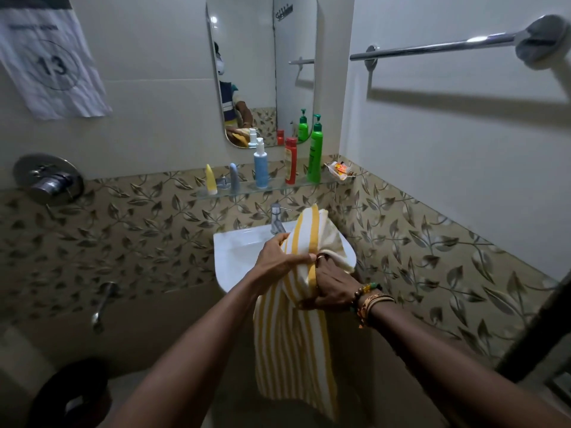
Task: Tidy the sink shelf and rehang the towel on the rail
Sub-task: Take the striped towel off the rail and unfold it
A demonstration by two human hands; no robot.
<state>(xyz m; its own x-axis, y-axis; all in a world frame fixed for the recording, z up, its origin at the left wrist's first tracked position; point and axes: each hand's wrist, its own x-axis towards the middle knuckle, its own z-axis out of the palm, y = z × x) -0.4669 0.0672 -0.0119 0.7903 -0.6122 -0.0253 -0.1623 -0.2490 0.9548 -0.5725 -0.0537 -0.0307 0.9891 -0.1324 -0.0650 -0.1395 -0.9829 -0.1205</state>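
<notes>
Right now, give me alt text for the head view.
The left hand and right hand grip a yellow-striped towel in front of the white sink. Bottles stand upright on the glass shelf below the mirror; the chrome rail on the right wall holds no towel.

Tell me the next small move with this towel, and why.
Probably raise the towel up and rightward toward the rail: the left hand and right hand both grip it, bunched, over the sink, and the rail's visible length carries nothing.

L hand & R hand together, fingers curled tight.
</notes>
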